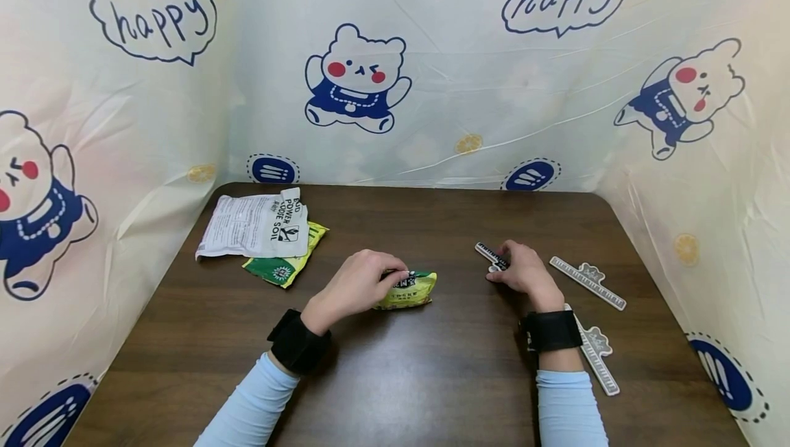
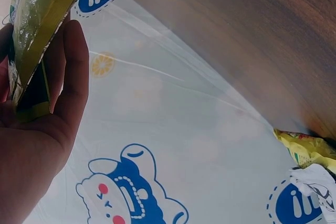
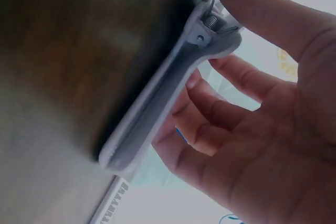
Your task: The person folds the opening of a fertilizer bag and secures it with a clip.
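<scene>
My left hand (image 1: pixel 354 282) pinches the top of a small yellow-green packet (image 1: pixel 413 293) near the middle of the table. In the left wrist view, the shiny packet (image 2: pixel 44 19) slants between thumb and fingers. Right of it, my right hand (image 1: pixel 526 274) holds a sealing clip (image 1: pixel 487 254) with dark and white ruler-like markings, partly covered by the fingers. Close up in the right wrist view, the clip (image 3: pixel 149 111) shows a long pale jaw and a metal spring, with the thumb at its spring end.
On the back left, a white printed packet (image 1: pixel 241 227) overlaps a green and yellow packet (image 1: pixel 278 272). Two white ruler-marked clips lie at the right: one clip (image 1: pixel 586 282) beyond the right wrist, another clip (image 1: pixel 599 365) beside the forearm. A patterned sheet (image 1: pixel 432 90) hangs around the table (image 1: pixel 420 392).
</scene>
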`<state>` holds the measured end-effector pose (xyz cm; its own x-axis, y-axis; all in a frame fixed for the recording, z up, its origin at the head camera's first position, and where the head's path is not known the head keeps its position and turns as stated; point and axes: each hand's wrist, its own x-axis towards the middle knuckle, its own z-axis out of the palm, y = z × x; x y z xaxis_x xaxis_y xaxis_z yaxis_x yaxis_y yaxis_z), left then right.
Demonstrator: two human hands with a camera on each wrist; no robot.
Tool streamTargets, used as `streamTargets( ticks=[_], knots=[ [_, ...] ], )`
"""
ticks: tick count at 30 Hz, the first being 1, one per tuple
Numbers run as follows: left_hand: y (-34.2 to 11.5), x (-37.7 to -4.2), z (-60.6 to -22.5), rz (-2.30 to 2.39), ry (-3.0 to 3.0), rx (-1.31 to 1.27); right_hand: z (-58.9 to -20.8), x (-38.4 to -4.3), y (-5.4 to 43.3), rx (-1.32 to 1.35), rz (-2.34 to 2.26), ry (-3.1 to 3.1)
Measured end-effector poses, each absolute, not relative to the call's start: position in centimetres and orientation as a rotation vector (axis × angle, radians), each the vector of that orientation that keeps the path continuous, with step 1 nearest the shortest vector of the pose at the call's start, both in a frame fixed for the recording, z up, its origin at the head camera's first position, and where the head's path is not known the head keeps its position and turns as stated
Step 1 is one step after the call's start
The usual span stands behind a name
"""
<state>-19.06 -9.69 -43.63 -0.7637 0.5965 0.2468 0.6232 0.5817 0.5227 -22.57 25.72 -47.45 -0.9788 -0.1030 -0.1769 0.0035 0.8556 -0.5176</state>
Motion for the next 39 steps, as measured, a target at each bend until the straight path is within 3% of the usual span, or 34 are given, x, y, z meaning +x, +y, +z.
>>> streamTargets(
  ticks=[12,29,39],
  knots=[
    [-9.7,-19.0,-43.6,-0.944,-2.75,-1.066,-46.3,-22.3,25.7,-0.225,-0.876,2.831],
    [-9.7,-18.9,-43.6,-0.932,-2.728,-1.076,-47.3,-22.5,25.3,-0.159,-0.858,2.888],
    [-9.8,-19.0,-43.7,-0.923,-2.718,-1.082,-46.5,-22.2,24.3,-0.33,-0.956,2.831]
  ],
)
